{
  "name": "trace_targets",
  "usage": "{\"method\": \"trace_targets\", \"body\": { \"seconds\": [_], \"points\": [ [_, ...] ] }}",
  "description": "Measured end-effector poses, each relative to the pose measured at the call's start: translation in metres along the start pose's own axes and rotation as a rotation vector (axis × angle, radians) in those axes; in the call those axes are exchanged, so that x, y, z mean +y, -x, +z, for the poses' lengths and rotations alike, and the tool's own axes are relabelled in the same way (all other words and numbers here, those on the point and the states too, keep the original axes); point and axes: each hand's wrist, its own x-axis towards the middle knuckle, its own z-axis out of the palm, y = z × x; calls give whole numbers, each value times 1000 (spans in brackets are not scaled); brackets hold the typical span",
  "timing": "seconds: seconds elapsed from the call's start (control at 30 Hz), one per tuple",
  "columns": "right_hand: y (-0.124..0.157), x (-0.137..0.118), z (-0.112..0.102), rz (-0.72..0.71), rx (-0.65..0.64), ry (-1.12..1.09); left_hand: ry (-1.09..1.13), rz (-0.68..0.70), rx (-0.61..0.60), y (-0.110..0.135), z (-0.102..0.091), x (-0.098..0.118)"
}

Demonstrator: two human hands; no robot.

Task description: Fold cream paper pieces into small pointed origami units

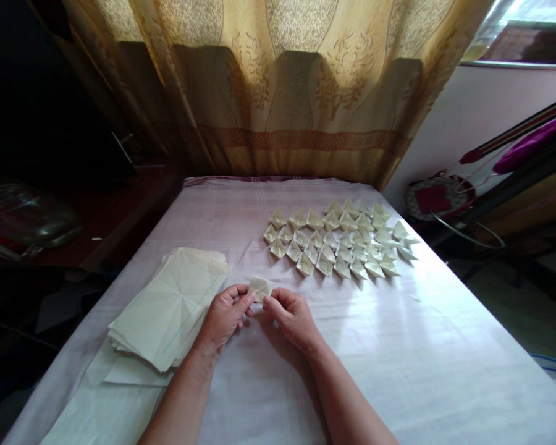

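Between my two hands is a small folded piece of pale paper [260, 287], held just above the cloth. My left hand [227, 314] pinches its left side with thumb and fingers. On the right, my right hand [293, 314] grips the lower right edge, thumb in front. Some fingertips are hidden behind the paper. A stack of pale paper sheets [167, 309], the top one creased in a star pattern, lies left of my left hand. Beyond my right hand stand rows of small folded paper boats [324, 262], packed close together.
A white cloth covers the table [375, 371]. A patterned gold curtain [287, 93] hangs behind its far edge. At the left is a dark red surface with a clear plastic-wrapped item [28, 216]. A bag [438, 196] sits beyond the right edge.
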Motion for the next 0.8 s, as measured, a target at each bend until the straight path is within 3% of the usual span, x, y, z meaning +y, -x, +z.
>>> {"method": "trace_targets", "body": {
  "seconds": [0.8],
  "points": [
    [-2,-2,-3,-55,66,-21,-27,5,2,-1,-1,-1]
  ]
}}
